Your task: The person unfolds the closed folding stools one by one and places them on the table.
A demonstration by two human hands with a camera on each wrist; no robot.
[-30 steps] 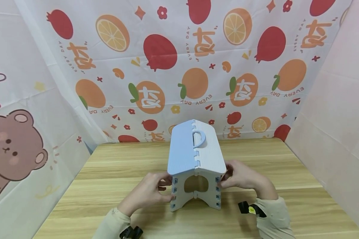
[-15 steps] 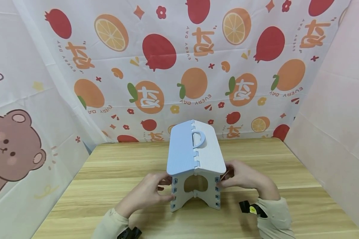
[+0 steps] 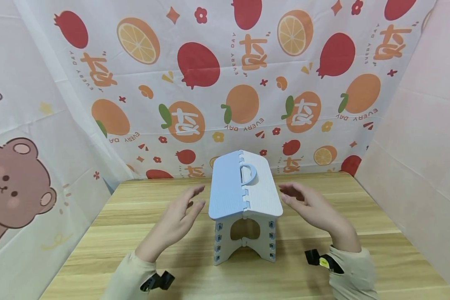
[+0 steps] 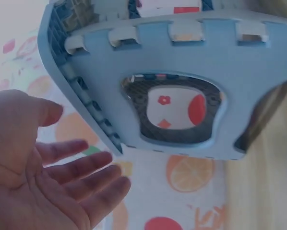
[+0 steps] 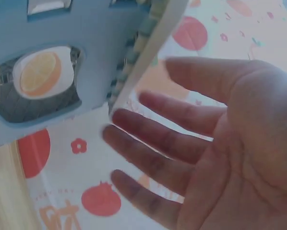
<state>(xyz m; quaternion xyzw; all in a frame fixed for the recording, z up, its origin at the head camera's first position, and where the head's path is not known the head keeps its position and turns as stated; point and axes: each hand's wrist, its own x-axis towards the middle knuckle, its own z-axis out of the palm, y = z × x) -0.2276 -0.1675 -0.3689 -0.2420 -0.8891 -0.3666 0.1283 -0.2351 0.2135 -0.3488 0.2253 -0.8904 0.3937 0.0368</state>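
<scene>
A small plastic folding stool, shaped like a house, stands upright on the wooden table. Its roof-like top is pale blue on the left and white on the right, with a blue loop handle by the ridge. My left hand is raised beside the left roof edge, apart from it, palm turned inward. On the other side my right hand hovers near the white roof edge, fingers loosely spread. Both wrist views show bare palms with nothing held, next to the stool's blue side panel and its oval opening.
The wooden table carries the stool near its middle. Behind it hangs a fruit-print cloth, and a bear-print cloth covers the left side. A pale cloth borders the right.
Both hands have let go of the stool's side panels, lifted to roof height and moved outward. The stool has stayed in place.
</scene>
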